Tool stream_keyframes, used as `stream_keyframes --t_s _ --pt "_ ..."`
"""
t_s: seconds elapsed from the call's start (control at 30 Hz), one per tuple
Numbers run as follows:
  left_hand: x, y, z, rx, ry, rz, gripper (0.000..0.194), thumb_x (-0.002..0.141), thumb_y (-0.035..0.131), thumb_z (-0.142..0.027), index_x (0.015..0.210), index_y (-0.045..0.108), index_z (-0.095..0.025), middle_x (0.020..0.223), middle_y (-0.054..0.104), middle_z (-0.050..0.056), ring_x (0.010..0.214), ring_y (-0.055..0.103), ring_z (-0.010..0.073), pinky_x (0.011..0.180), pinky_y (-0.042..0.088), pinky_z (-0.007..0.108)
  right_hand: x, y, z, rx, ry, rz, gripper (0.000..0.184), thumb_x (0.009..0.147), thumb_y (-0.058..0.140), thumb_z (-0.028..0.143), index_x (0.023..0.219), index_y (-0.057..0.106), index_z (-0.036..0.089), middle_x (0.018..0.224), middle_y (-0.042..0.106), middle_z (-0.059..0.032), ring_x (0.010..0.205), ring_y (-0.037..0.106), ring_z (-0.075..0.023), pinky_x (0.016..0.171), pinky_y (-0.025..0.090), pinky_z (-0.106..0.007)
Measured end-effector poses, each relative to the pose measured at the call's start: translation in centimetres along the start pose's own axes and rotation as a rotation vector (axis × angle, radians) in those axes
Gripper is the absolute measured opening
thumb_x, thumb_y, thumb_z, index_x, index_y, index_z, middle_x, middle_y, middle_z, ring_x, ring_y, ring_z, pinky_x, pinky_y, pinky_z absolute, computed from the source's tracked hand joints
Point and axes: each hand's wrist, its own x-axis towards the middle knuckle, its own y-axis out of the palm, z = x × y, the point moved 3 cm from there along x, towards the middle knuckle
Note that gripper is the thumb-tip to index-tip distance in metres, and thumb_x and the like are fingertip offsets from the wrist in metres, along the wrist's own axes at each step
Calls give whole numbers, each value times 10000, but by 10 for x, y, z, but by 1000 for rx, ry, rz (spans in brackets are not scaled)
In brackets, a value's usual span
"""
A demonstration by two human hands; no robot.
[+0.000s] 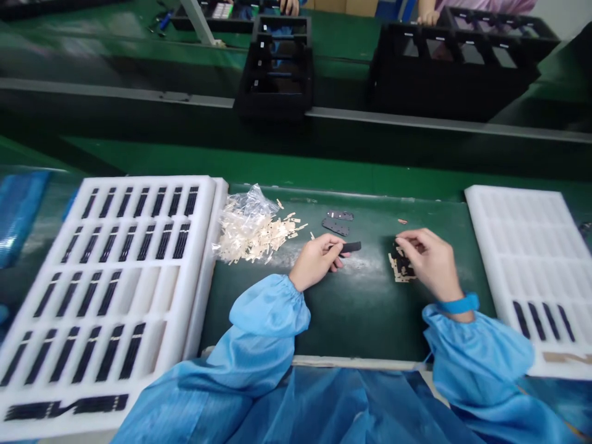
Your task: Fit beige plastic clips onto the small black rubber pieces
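Note:
My left hand (319, 259) pinches a thin black strip-like part (351, 246) above the green mat, its free end pointing right. To the right, my right hand (430, 259) has its thumb and fingertips together over a small cluster of cream and black pieces (401, 268); what lies between those fingertips is too small to make out. Just beyond my left hand lie two dark flat plates (335, 226). A heap of small cream pieces (259, 237) spreads to the left, partly under a clear plastic bag (252, 206).
A white foam tray (182, 320) with rows of black strips stands at the left. Another foam tray (518, 246) at the right holds several black strips in its near row. Across the bench are black bins (277, 102) and co-workers' hands (428, 15). A small orange piece (402, 221) lies on the mat.

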Motion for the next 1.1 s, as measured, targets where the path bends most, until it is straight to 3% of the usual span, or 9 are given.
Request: stream_keyframes --t_s 0.13,0.33,0.43,0.6,0.73,0.83,0.93,1.1 --pt "2 -1 0 -24 6 -29 227 937 635 -359 1026 619 -151 909 787 89 576 653 91 511 513 193 16 -9 -32 -103 -79 273 188 954 623 351 1041 743 236 945 657 -66 757 627 -210 693 517 -350" --pt "2 -2 0 2 37 -44 220 958 595 -346 1058 616 -151 894 777 77 563 632 78 512 503 184 27 1 -35 -183 -131 413 103 932 620 311 875 665 238 902 599 -62 922 658 -262 824 525 -383" --pt "1 -2 -1 -11 38 -47 231 956 600 -349 1061 622 -145 892 773 78 569 632 78 512 499 181 33 -3 -29 -127 -112 385 190 943 597 375 834 645 227 911 613 -76 984 663 -283 853 522 -396" --pt "1 0 -1 -40 29 -41 285 970 549 -261 1205 632 -121 864 762 82 581 635 81 537 528 184 37 -3 -9 15 20 177 221 945 620 437 902 639 222 844 668 -49 685 613 -196 640 482 -321" --pt "3 -1 1 -45 55 -45 366 980 522 -241 1328 579 -142 754 715 40 608 666 107 541 546 188 34 12 3 62 13 250 235 939 630 450 897 668 222 799 699 -44 687 638 -202 647 494 -314" --pt "4 -3 4 -40 75 -63 334 991 498 -243 1301 587 -158 741 692 22 595 671 108 547 564 199 31 13 -4 20 21 291 249 947 597 442 938 701 215 837 727 -64 710 669 -218 688 522 -341" --pt "5 -4 5 -40 82 -71 320 1001 475 -247 1291 587 -173 846 719 41 580 669 93 564 582 211 27 3 -16 49 70 248 246 936 606 403 1026 733 213 941 749 -83 743 689 -220 706 544 -350" --pt "5 -3 4 -58 82 -64 316 1000 504 -296 1278 592 -175 897 723 46 589 676 88 564 585 208 20 -1 -24 132 135 169 239 870 709 452 874 772 222 915 749 -72 727 705 -218 694 574 -355"
